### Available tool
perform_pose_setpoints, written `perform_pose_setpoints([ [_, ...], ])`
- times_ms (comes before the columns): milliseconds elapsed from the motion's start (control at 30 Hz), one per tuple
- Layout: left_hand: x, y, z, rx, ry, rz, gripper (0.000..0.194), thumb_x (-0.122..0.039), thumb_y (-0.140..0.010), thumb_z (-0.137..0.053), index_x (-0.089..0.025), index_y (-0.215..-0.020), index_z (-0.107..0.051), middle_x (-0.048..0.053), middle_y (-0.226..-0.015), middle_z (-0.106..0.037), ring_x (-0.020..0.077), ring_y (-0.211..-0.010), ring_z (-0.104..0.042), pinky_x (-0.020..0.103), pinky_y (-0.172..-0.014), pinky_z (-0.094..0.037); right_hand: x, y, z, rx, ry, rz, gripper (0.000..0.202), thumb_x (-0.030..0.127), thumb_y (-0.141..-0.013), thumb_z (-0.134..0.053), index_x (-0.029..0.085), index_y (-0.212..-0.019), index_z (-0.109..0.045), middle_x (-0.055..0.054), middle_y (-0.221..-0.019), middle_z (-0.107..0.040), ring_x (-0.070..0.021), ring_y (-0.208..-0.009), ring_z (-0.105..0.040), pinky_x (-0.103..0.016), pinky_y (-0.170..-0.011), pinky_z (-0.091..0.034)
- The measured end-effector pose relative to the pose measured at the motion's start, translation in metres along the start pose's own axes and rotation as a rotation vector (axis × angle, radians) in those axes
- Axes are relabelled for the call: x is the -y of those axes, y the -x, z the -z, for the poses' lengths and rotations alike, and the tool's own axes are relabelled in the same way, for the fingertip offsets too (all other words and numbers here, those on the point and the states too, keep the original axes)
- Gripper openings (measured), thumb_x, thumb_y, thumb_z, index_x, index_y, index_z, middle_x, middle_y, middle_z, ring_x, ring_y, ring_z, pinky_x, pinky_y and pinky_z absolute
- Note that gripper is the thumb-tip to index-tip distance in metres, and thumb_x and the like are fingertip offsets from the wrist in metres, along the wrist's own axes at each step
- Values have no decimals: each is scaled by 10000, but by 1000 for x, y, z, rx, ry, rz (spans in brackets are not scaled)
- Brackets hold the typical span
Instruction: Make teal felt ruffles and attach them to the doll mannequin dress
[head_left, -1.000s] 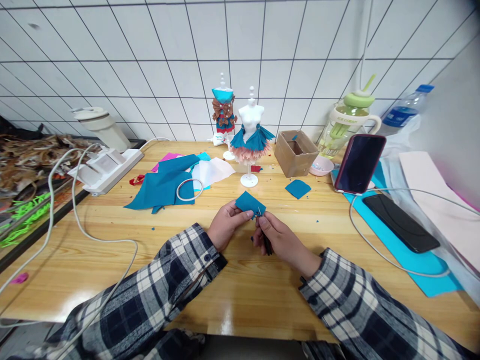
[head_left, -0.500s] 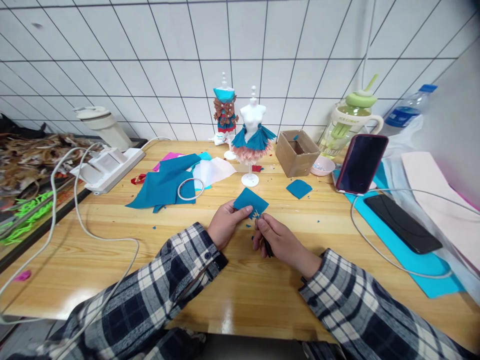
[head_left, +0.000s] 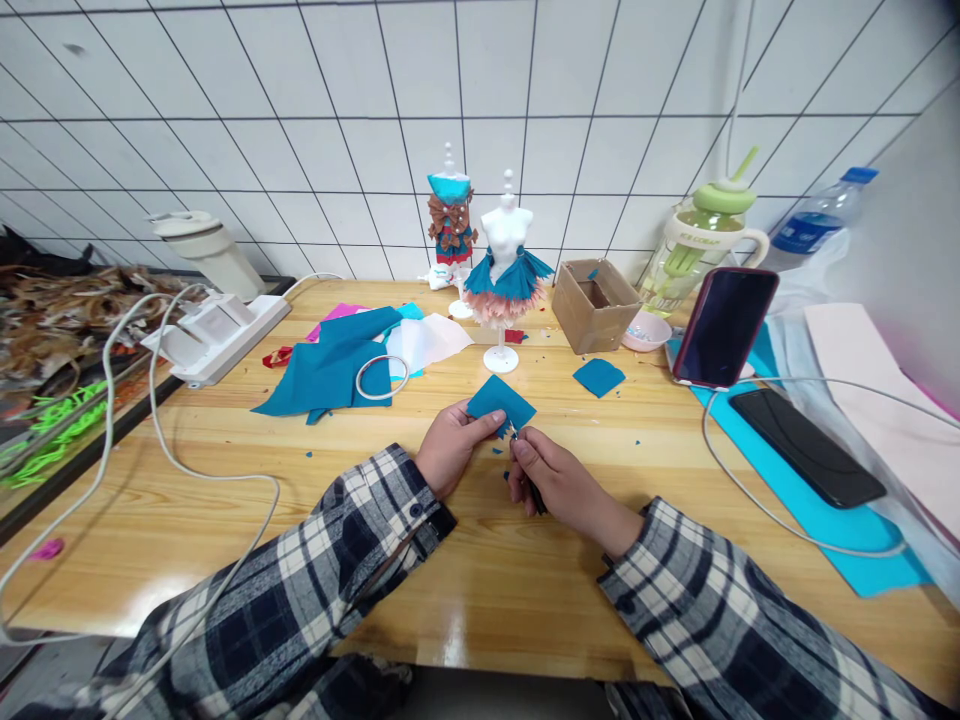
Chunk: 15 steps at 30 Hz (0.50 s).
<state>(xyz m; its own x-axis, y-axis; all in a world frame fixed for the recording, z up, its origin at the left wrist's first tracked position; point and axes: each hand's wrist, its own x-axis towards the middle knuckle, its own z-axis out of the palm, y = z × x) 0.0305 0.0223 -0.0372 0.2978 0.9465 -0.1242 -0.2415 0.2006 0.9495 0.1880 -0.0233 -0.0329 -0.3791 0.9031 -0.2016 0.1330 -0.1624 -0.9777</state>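
Observation:
Between the thumb and fingers of my left hand (head_left: pixel 454 446) is a small teal piece of crepe paper (head_left: pixel 501 397), its near edge cut into little points. My right hand (head_left: pixel 551 470) is closed around small scissors with dark handles (head_left: pixel 537 497); their short metal tips touch the paper's near right edge. Tiny teal scraps (head_left: pixel 497 451) lie on the table just below. Behind my hands stands a white mini dress form (head_left: pixel 506 240) wearing a teal and pink fringed skirt. Another teal square (head_left: pixel 598 377) rests to the right.
A second dressed form (head_left: pixel 450 215) stands at the back, beside a cardboard box (head_left: pixel 596 307). Teal sheets (head_left: pixel 330 365) with a white ring (head_left: pixel 382 378) lie left. A power strip (head_left: pixel 225 340), cables, a propped phone (head_left: pixel 726 328), a flat phone (head_left: pixel 806 447) and a jug (head_left: pixel 690 250) flank the sides.
Very little differs. The scissors' tips have shifted slightly at the paper's edge, while both hands stay in nearly the same place.

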Motion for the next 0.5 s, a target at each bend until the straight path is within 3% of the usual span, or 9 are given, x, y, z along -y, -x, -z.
perform_pose_setpoints([
  [267, -1, -1, 0, -21, 28, 1, 203, -311, -732, -734, -130, -781, -657, 24, -758, -665, 135, -717, -585, 281, -756, -452, 0, 1, 0, 10, -18, -3, 399, 627, -902, -342, 235, -843, -386, 48, -597, -579, -105, -402, -507, -231, -400, -383],
  [500, -1, 0, -1, -2, 35, -5, 193, -301, -748, -723, -133, -819, -663, 35, -802, -682, 149, -755, -602, 294, -778, -458, 2, 1, 0, 12, -12, 1, 403, 629, -903, -337, 233, -841, -384, 50, -597, -578, -99, -396, -498, -224, -393, -371],
])
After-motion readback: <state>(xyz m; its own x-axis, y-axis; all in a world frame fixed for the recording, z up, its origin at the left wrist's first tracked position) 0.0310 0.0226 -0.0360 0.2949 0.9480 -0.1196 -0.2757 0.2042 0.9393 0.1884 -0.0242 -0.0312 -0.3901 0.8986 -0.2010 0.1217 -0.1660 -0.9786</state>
